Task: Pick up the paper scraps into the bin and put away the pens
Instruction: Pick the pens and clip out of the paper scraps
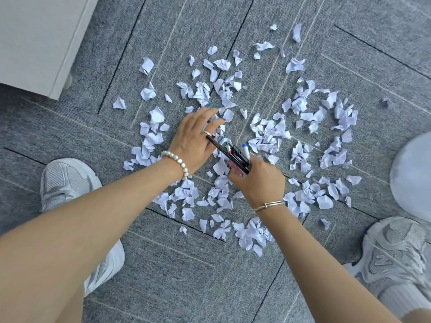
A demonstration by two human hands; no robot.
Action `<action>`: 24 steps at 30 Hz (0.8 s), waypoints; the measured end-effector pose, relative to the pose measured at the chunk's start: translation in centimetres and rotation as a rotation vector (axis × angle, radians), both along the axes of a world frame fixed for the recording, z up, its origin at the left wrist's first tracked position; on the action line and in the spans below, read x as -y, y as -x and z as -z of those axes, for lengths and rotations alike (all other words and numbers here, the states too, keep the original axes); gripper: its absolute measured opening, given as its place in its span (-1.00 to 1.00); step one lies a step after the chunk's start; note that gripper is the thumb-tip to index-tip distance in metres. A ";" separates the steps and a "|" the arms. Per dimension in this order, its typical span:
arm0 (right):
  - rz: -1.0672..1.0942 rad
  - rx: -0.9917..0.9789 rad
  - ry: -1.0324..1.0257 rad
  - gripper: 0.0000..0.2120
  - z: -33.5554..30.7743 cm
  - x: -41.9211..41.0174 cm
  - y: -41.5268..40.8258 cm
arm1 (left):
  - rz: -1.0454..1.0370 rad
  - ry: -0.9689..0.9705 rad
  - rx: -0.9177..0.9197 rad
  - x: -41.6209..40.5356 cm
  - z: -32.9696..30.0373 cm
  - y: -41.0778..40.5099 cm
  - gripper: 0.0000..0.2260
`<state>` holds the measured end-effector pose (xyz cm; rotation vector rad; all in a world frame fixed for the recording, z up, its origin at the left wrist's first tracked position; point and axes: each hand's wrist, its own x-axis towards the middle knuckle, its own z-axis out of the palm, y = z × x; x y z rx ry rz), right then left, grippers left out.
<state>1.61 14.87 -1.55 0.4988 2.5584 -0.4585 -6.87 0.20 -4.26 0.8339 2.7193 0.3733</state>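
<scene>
Right hand [258,180] grasps a bundle of pens [233,155], long axis running up-left toward the left hand [198,136]. Left hand touches the bundle's far end, fingers extended over paper scraps [268,134] strewn across the carpet floor [163,264].

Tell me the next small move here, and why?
Probably lift the pens clear of the carpet: the right hand already grips the bundle, the left hand lies flat across its far end, and paper scraps remain scattered around.
</scene>
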 end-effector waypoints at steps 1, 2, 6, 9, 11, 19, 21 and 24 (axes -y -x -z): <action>-0.004 0.011 -0.002 -0.68 -0.1 0.1 0.1 | -0.002 0.009 0.006 0.0 0.0 0.0 -0.56; -0.007 0.014 -0.005 -0.70 -0.2 0.2 0.1 | 0.005 0.026 0.013 0.1 -0.1 0.1 -0.56; 0.023 -0.009 0.023 -0.68 -0.5 0.0 -0.1 | 0.048 0.131 0.040 0.6 0.5 -0.2 -0.51; 0.068 -0.038 0.032 -0.67 -0.7 -0.5 -0.1 | 0.060 0.170 0.033 0.7 1.1 -0.4 -0.51; 0.107 -0.056 0.044 -0.68 -0.8 -0.6 0.0 | 0.068 0.193 0.022 0.7 1.2 -0.4 -0.50; 0.142 -0.030 0.102 -0.65 -0.3 -1.0 0.2 | 0.059 0.193 0.036 0.6 1.0 -0.5 -0.53; 0.136 -0.042 0.104 -0.62 -0.2 -1.1 0.2 | 0.058 0.194 0.038 0.6 1.0 -0.4 -0.52; 0.136 -0.101 0.084 -0.58 -0.4 -1.5 -0.1 | 0.053 0.184 0.042 0.6 0.9 -0.4 -0.52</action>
